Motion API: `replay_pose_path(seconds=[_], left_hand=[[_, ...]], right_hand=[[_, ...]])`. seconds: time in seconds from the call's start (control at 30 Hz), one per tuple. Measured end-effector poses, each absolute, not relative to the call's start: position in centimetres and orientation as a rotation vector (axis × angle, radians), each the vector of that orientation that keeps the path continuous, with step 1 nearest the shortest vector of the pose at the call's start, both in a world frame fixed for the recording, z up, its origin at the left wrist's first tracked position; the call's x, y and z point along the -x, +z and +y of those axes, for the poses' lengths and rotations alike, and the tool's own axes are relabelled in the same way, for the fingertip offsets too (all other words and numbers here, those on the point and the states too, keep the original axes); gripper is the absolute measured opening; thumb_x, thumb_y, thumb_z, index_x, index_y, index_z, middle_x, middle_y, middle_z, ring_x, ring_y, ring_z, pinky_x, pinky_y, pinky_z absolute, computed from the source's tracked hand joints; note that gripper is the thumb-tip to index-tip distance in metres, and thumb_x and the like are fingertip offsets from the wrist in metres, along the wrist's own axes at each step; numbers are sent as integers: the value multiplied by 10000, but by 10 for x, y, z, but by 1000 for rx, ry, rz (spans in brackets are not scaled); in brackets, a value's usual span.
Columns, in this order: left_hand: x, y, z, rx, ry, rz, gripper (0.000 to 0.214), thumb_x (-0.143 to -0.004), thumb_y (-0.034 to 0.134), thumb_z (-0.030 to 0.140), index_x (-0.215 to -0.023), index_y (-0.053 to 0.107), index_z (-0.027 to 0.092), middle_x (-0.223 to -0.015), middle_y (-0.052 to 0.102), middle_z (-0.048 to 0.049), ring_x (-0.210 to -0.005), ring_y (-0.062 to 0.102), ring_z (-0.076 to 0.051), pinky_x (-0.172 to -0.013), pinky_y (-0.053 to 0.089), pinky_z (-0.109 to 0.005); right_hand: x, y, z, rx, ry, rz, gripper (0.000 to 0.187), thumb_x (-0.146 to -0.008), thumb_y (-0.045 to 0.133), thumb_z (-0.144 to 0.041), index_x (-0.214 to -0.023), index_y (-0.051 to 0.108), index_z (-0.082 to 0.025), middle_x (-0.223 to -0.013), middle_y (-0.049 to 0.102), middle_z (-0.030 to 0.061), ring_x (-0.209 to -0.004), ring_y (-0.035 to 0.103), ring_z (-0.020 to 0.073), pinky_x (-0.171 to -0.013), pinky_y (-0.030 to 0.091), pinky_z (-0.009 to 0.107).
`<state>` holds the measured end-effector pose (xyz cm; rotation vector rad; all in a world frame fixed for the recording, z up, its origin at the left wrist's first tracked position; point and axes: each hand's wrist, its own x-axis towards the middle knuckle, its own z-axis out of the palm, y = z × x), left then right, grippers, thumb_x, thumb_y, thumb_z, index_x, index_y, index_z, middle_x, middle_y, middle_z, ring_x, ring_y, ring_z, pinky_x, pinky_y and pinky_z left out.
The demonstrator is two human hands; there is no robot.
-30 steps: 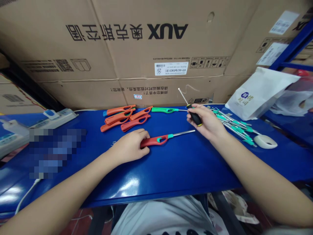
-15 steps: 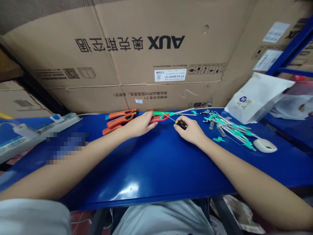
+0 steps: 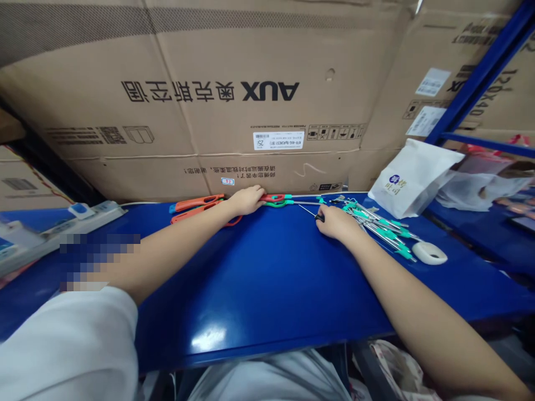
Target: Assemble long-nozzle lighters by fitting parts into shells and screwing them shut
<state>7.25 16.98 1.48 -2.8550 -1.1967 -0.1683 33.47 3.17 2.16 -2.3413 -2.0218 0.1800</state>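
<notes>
With our right grip [image 3: 336,223] we have the screwdriver [image 3: 320,218] clamped by its black handle, the thin shaft pointing left, while our left grip [image 3: 247,200] covers the rear of the red lighter [image 3: 276,197], and we cannot tell whether those fingers are tight on it. That lighter is at the back of our blue worktop [image 3: 267,278], just beside the green lighter [image 3: 276,204], between orange handles [image 3: 196,203] on the left and a heap of metal tubes [image 3: 388,236] on the right.
</notes>
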Motion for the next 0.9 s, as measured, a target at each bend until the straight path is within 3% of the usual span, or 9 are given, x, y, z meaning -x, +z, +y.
replay_pose_path(seconds=[0.2,0.73,0.8,0.9], left_hand=[[-71,9,182,2893,-148,-1151,379,-976,557,461,-1209,567,162,-1251,652,-149,-1147,623,-283,-936,457,-334],[-61,12,181,2808,-108,-1128,352,-998,523,475,-1183,572,180,-1224,671,-139,-1158,640,-298,-925,463,-361],[-54,13,181,2822,-114,-1120,346,-1005,509,466,-1202,566,187,-1247,669,-126,-1160,640,-275,-935,464,-344],[-48,12,181,2833,-131,-1129,345,-1000,519,449,-1218,566,185,-1260,670,-120,-1143,647,-256,-925,470,-321]], right_hand=[[-331,25,29,2367,188,-2043,300,-974,499,-284,-1242,592,-185,-1295,630,170,-1170,636,336,-849,511,403],[-335,19,33,2335,169,-2039,280,-959,537,-278,-1213,617,-192,-1261,638,161,-1100,667,325,-830,531,405],[-338,15,37,2288,142,-2053,329,-955,556,-310,-1247,610,-170,-1296,630,178,-1146,648,332,-899,530,424],[-341,7,46,2186,63,-2075,590,-989,506,-464,-1459,464,-109,-1505,501,216,-1368,496,360,-1086,449,470]])
